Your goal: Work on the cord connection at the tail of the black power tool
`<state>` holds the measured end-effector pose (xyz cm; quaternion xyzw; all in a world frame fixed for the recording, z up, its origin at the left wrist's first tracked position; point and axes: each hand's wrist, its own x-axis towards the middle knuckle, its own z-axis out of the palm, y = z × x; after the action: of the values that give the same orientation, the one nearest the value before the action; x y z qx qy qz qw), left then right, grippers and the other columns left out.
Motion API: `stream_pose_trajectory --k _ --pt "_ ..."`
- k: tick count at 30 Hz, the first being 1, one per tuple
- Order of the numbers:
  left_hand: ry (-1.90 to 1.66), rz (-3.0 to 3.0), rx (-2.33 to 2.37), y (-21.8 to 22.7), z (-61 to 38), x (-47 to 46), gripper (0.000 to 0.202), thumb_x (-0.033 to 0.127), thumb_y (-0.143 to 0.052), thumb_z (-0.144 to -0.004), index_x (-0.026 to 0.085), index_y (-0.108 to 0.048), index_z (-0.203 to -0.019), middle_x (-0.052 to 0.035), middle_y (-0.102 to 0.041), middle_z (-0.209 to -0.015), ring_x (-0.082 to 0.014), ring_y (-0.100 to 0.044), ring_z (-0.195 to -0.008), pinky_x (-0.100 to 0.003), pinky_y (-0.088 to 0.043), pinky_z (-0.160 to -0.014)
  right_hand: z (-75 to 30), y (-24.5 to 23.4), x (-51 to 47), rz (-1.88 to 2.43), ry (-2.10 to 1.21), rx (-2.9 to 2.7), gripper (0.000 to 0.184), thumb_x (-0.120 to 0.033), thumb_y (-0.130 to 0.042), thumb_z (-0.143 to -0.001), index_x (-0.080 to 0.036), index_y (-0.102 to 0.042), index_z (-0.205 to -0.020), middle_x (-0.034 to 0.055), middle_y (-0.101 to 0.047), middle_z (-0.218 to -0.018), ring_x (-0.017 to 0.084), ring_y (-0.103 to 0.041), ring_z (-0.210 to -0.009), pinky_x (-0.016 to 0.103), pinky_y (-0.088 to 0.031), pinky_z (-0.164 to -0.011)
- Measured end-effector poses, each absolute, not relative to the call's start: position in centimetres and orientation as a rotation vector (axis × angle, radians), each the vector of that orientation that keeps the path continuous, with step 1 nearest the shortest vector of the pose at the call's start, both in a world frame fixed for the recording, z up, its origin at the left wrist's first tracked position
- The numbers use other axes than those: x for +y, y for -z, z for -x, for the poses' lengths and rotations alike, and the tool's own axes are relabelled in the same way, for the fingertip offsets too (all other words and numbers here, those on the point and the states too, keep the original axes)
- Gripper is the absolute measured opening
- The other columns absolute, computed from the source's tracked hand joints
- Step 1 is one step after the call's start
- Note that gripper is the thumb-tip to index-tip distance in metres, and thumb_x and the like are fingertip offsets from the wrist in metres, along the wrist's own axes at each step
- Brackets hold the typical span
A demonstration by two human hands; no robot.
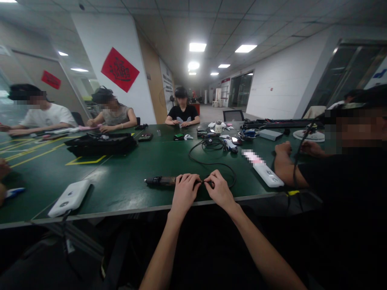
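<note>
An electric screwdriver (160,181), dark with a brownish see-through body, lies on its side on the green table, its tip pointing left. My left hand (186,188) is closed over its rear end, with thumb and fingers pinched together. Just to the right, my right hand (218,189) pinches the end of a black cable (234,173). The fingertips of both hands nearly meet, and they hide most of the join between tool and cable. From there the cable loops right and back to a coil among other items.
White power banks lie left (71,197) and right (267,171) of my hands. A black tray (99,145) stands back left. Small devices and wires (217,141) crowd the back middle. A co-worker's forearm (286,165) rests close on the right; other people sit across and left.
</note>
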<state>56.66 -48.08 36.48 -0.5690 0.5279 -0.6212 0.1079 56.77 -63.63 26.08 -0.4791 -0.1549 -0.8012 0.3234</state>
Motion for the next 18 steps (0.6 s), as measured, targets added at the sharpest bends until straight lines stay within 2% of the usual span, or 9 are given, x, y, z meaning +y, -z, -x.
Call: stream_pose_trajectory --k 7,14,18 --pt "1.814 1.663 1.554 -36.42 -56.48 -48.13 0.014 0.024 -0.063 -0.100 0.032 -0.067 -0.111 -0.0002 -0.071 -0.128 -0.0265 -0.057 -0.121 -0.049 -0.035 -0.109 -56.89 -26.14 -63.63 1.263 2.104 -0.402 0.009 -0.017 -0.062 -0.095 -0.023 -0.068 -0.094 0.0045 -0.057 -0.107 0.017 -0.061 -0.081 0.032 -0.054 -0.078" --pt "1.820 1.677 1.540 -36.26 -56.17 -48.13 0.012 0.026 -0.068 -0.097 0.030 -0.066 -0.108 -0.0013 -0.074 -0.115 -0.0278 -0.058 -0.116 -0.049 -0.036 -0.107 -56.91 -26.09 -63.74 1.272 2.102 -0.418 0.009 -0.017 -0.063 -0.095 -0.023 -0.069 -0.095 0.0047 -0.058 -0.108 0.017 -0.061 -0.079 0.031 -0.054 -0.077" --pt "1.788 1.665 1.560 -36.30 -56.04 -48.01 0.017 0.024 -0.067 -0.098 0.032 -0.065 -0.113 -0.0008 -0.072 -0.124 -0.0271 -0.057 -0.121 -0.049 -0.034 -0.110 -56.84 -26.06 -63.73 1.266 2.103 -0.421 0.009 -0.017 -0.062 -0.096 -0.023 -0.068 -0.095 0.0046 -0.058 -0.107 0.016 -0.061 -0.078 0.032 -0.055 -0.078"
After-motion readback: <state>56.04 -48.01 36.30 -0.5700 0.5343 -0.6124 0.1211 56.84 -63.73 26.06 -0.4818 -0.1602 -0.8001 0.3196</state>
